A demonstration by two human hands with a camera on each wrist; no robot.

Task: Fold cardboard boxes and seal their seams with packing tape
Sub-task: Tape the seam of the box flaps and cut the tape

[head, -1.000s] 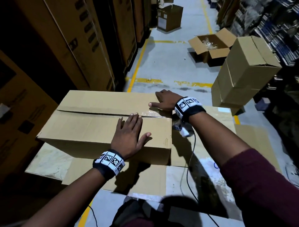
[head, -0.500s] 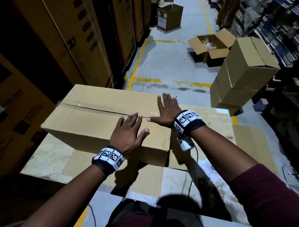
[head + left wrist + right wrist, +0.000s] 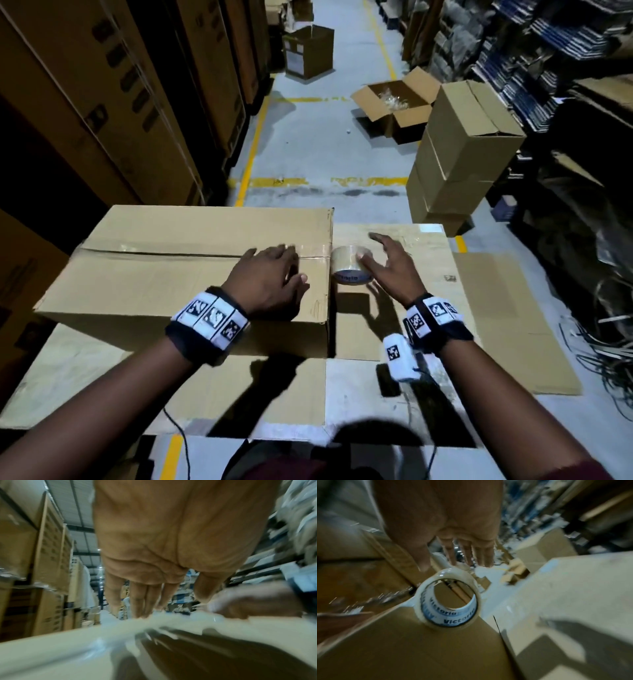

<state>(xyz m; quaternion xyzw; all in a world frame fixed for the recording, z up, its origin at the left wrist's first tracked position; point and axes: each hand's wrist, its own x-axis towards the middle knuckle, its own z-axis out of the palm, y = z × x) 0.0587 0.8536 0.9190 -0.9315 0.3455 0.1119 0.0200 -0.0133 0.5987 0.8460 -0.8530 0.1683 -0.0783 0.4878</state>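
Observation:
A closed brown cardboard box [image 3: 171, 277] lies on flattened cardboard sheets [image 3: 496, 308]. Clear tape runs along its top seam [image 3: 154, 247]. My left hand [image 3: 270, 274] lies flat on the box top near the right end, its straight fingers [image 3: 142, 601] pressing the tape there. A clear packing tape roll [image 3: 351, 270] [image 3: 448, 599] stands on edge against the box's right end, joined to the seam tape. My right hand [image 3: 390, 263] [image 3: 453, 534] hovers at the roll with fingers spread and straight, the thumb close to its top. Whether it touches the roll is unclear.
Closed boxes [image 3: 459, 154] are stacked at the right, with an open box [image 3: 394, 102] behind them and another box [image 3: 308, 51] down the aisle. Tall cartons [image 3: 102, 102] wall the left. Shelving [image 3: 565, 51] and loose cables [image 3: 599, 342] fill the right side.
My right hand left the box top and moved off its right end to the tape roll. My left hand slid right and up onto the taped seam.

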